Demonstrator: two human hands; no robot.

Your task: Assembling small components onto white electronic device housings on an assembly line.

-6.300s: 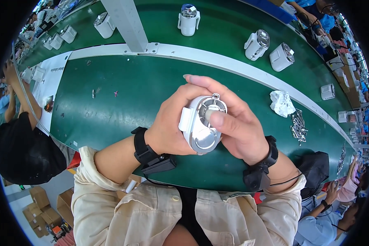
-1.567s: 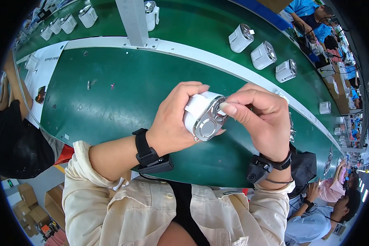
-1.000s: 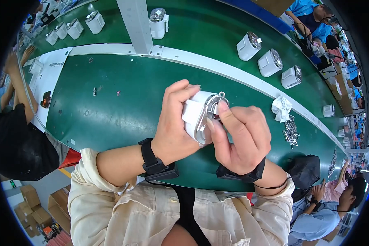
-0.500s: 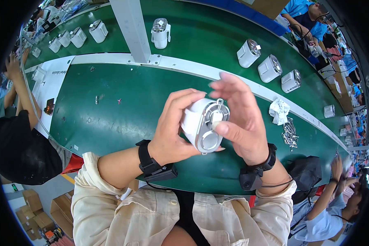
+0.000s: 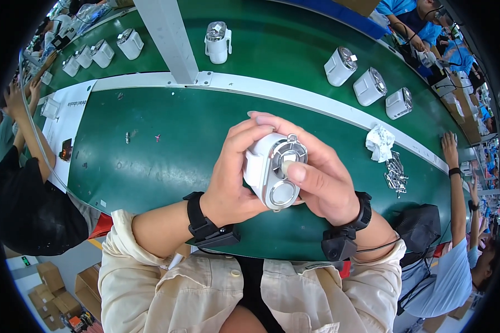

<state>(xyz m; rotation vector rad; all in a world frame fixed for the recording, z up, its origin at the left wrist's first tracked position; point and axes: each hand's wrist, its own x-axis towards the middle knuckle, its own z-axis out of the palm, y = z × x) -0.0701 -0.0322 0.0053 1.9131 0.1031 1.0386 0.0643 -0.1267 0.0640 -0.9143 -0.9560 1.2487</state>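
A white, rounded device with a silver-rimmed top point(image 5: 279, 191) is held between my two hands above the green table. My left hand point(image 5: 231, 172) wraps round its white side. On the other side, my right hand point(image 5: 329, 180) has its fingers curled behind the device, with the thumb pressed on the top face beside a small white square. The top carries a round clear part and a round silver disc, with a small metal loop at the far edge. What my fingers touch behind the body is hidden.
Similar white devices point(image 5: 340, 66) stand beyond a white metal rail point(image 5: 250, 89), near a white post point(image 5: 169, 39). At right lie crumpled white paper point(image 5: 379, 142), a pile of small metal parts point(image 5: 395, 175) and a black bag point(image 5: 419, 230). Other people work at both sides.
My right hand, whose fingers were raised off the device, has closed round it. At right, another person's arm has reached forward over the table.
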